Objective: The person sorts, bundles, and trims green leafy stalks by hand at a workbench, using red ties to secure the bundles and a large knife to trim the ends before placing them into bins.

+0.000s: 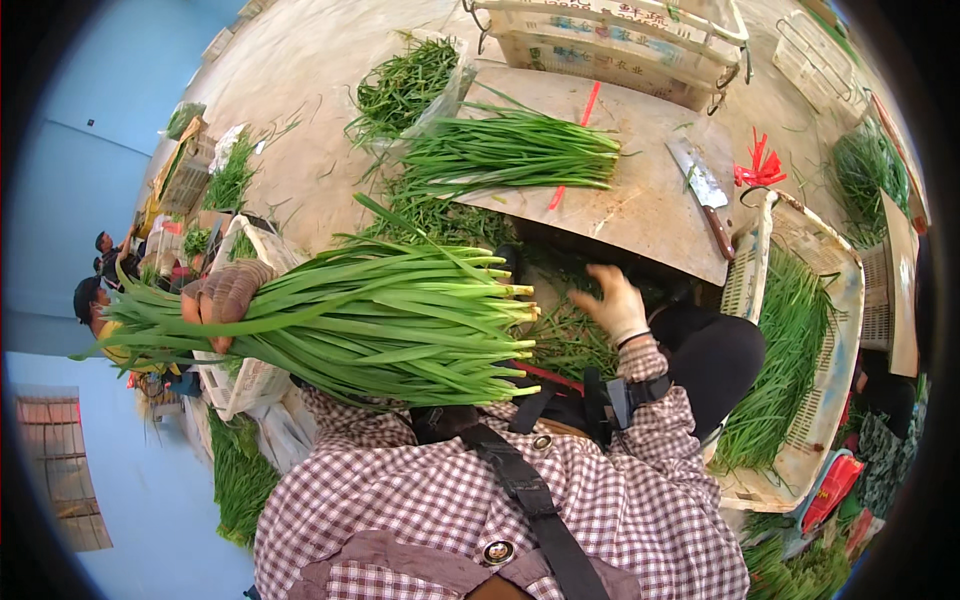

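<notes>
Green bundle [410, 315]: 1, held up between the checked shirt [400, 470] and the board [650, 230], leaf tips pointed left, pale cut ends pointed right.
Left hand [228, 298]: reached out to the left, back turned up, fingers wrapped over the leafy part; clamped on the green bundle.
Right hand [615, 305]: raised, forearm bent up from below, thumb and fingers spread and slightly curled; held near the cut ends, apart from them.
Hands' spacing: kept well apart, the cut ends set between them.
Board's load: 1 second bundle [520, 150], laid crosswise, cut ends pointed right; 1 red strip [558, 197], passed beneath it.
Knife [705, 190]: 1, laid by the board's right edge, brown handle turned toward the body.
Red ties [760, 162]: 1 cluster, placed just beyond the board's right side.
Crates: 1 right crate [845, 330], filled with greens; 1 left crate [245, 385], partly hidden by leaves; others seen farther off, their exact number hard to tell.
Loose heap [405, 85]: 1, piled beyond the board's left corner.
People [90, 300]: at least 2, seen at far left, partly hidden.
</notes>
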The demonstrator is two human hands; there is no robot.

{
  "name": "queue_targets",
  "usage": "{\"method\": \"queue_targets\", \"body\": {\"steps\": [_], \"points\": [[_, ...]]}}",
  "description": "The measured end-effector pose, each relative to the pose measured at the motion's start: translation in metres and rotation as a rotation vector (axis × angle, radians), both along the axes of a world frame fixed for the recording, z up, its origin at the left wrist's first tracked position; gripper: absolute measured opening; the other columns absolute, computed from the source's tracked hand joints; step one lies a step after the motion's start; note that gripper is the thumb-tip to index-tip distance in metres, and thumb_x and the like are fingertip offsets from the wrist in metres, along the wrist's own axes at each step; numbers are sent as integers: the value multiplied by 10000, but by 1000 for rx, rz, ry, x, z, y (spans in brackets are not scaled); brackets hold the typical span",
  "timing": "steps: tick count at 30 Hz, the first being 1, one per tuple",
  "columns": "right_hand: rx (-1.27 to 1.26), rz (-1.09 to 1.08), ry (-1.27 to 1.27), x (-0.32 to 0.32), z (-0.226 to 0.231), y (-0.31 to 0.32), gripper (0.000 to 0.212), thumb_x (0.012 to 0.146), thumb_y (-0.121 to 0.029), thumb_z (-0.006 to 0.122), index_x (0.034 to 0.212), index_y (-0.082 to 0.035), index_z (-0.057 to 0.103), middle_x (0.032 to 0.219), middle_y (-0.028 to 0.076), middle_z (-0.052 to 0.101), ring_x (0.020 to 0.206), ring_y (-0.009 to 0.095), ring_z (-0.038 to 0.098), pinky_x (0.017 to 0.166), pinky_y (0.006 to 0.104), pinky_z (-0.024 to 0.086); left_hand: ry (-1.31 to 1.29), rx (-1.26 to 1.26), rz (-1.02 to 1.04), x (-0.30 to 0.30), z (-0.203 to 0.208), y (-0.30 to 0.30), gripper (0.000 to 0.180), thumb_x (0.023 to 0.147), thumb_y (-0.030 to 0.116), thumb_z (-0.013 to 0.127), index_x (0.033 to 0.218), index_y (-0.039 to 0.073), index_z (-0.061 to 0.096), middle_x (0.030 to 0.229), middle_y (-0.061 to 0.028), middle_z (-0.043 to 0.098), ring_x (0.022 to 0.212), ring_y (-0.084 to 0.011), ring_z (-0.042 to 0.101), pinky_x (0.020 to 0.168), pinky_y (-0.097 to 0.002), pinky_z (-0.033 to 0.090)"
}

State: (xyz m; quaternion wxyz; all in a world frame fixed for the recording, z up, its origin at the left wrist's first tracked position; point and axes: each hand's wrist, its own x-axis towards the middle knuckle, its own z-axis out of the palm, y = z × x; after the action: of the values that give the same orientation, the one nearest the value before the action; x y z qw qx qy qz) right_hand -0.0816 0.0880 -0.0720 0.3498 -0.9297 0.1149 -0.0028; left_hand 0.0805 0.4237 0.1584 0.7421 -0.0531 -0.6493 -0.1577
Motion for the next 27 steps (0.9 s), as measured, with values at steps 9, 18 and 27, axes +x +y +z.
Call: {"method": "queue_targets", "body": {"steps": [9, 18, 27], "points": [[843, 600, -348, 79, 149, 89, 401, 804, -264, 651, 1094, 3, 578, 1139, 146, 557, 1047, 219, 532, 905, 311, 420, -254, 69, -103, 10, 13, -26, 123, 816, 9, 578, 876, 110, 540, 832, -59, 670, 827, -154, 638, 866, -290, 464], [2301, 174, -229, 45, 119, 56, 190, 950, -244, 449, 949, -75, 535, 620, -43, 386, 527, 70, 389, 520, 227, 373, -198, -32, -10, 5, 3, -30, 249, 735, -49, 650, 900, 101, 540, 838, -64, 664, 825, -143, 628, 844, -282, 483], [398, -68, -196, -19, 15, -14, 128, 832, -156, 615, 863, -32, 623, 650, -10, 572, 543, 52, 476, 500, 214, 393, -25, -11, 108, -8, 0, -19, 212, 726, -51, 640, 838, 113, 568, 781, -28, 670, 780, -128, 644, 815, -264, 497]]}}
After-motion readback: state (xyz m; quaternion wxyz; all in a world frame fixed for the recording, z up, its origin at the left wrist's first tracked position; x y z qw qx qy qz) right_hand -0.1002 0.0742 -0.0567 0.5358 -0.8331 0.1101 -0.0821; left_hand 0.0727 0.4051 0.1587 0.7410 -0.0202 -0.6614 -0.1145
